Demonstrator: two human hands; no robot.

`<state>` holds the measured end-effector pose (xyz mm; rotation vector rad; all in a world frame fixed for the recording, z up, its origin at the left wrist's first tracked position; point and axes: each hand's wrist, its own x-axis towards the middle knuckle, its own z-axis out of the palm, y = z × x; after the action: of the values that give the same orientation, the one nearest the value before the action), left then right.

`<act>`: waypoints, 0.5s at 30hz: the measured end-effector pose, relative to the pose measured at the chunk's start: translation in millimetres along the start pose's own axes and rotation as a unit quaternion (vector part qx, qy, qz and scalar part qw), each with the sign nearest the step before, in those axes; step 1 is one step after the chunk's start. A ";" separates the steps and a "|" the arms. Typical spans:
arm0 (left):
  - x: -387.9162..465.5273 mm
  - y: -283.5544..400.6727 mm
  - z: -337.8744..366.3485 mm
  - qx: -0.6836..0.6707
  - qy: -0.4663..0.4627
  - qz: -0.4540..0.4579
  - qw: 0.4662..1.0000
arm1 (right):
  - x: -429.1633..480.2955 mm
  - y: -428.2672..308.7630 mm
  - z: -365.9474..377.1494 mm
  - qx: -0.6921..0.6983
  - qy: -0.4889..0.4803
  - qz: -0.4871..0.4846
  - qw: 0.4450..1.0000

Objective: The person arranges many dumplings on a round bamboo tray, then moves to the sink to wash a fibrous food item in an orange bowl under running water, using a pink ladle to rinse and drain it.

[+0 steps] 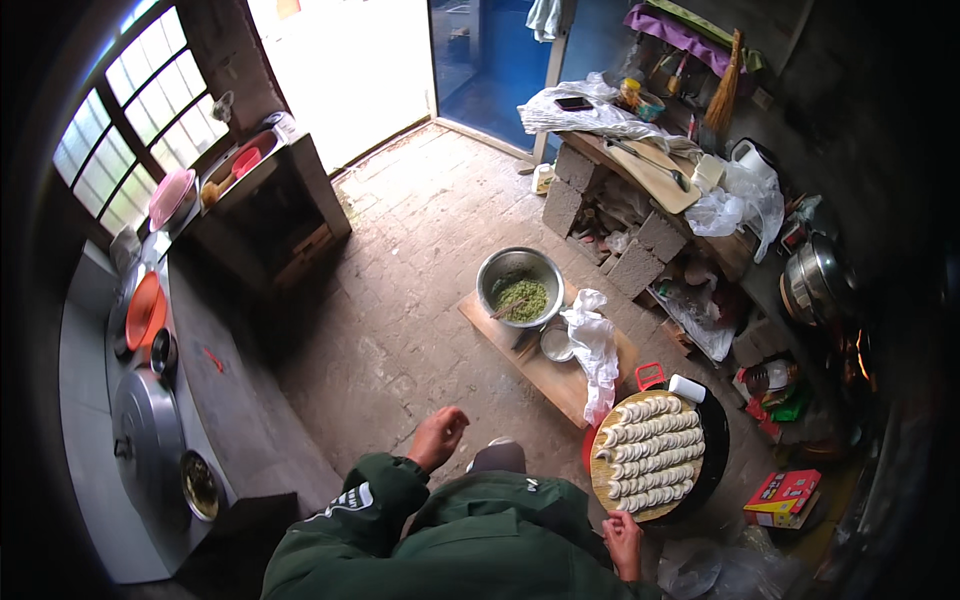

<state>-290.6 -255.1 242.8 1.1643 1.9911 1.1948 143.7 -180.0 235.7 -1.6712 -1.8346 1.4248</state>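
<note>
My left hand (438, 439) hangs in front of my body above the brick floor, its fingers curled loosely and nothing visible in them. Beside the lower edge of a round woven tray (600, 480) is my right hand (622, 541), fingers bent, with no object seen in it; whether it touches the tray I cannot tell. Rows of crescent dumplings (652, 450) cover the tray. A low wooden board (551, 382) carries a metal bowl (559, 289) of chopped green filling (525, 300) with chopsticks, a small bowl of white powder (556, 343) and a crumpled white cloth (596, 345).
A red and yellow box (782, 495) lies at the lower right near clear plastic bags. Concrete blocks (637, 255) support a cluttered worktop (652, 172) at upper right. Along the left, a counter holds a large lidded pot (150, 435) and an orange basin (146, 311). A doorway stands open ahead.
</note>
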 end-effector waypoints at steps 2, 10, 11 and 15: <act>-27.1 -2.5 -8.9 0.003 0.012 -0.021 1.000 | 3.8 7.1 -1.6 -0.025 -0.016 -0.003 1.000; -96.8 -11.1 -43.6 -0.036 0.078 -0.127 0.988 | 36.0 -16.6 24.5 -0.117 -0.084 -0.142 0.979; -97.3 -12.8 -50.1 -0.035 0.084 -0.117 0.989 | 41.7 -25.3 29.6 -0.121 -0.089 -0.126 0.981; -87.6 -25.3 -83.5 -0.026 0.088 -0.129 0.987 | 63.4 -60.9 58.0 -0.117 -0.095 -0.127 0.980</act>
<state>-323.5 -373.1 260.3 0.7689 2.1502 1.2406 45.5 -142.2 231.2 -1.3718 -2.3042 1.3416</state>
